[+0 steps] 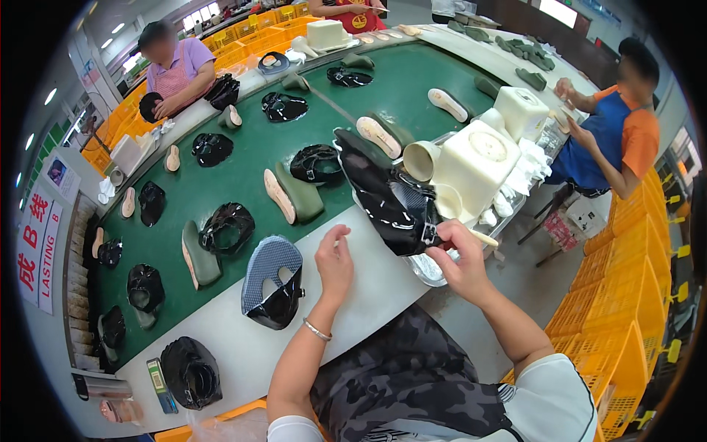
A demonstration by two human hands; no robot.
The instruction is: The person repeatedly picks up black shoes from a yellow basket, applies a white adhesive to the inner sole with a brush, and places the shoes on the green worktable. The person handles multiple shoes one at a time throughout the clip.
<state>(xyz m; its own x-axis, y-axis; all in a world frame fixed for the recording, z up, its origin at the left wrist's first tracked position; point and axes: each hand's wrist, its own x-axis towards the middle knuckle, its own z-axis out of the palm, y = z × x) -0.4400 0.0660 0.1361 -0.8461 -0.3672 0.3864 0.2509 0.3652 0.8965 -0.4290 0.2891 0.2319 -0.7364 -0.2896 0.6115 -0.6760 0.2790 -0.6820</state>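
My right hand (pixel 462 258) pinches the strap end of a glossy black shoe upper (pixel 379 193), near its silver buckle. The upper hangs over the bench edge, its dark toe pointing up and left. My left hand (pixel 335 261) is raised over the white bench with fingers loosely bent and apart, holding nothing. Just left of it lies a second black shoe upper (pixel 274 306), its blue patterned lining (pixel 272 261) turned up. Farther left on the bench sits another black upper (pixel 190 372).
A green conveyor belt (pixel 254 166) carries several black uppers and green shoe lasts (pixel 201 254). White containers and cups (pixel 421 160) stand on a foil-covered tray (pixel 427 271) at right. Yellow crates (pixel 600 376) line the right side. Co-workers (pixel 611 140) sit across and beside the belt.
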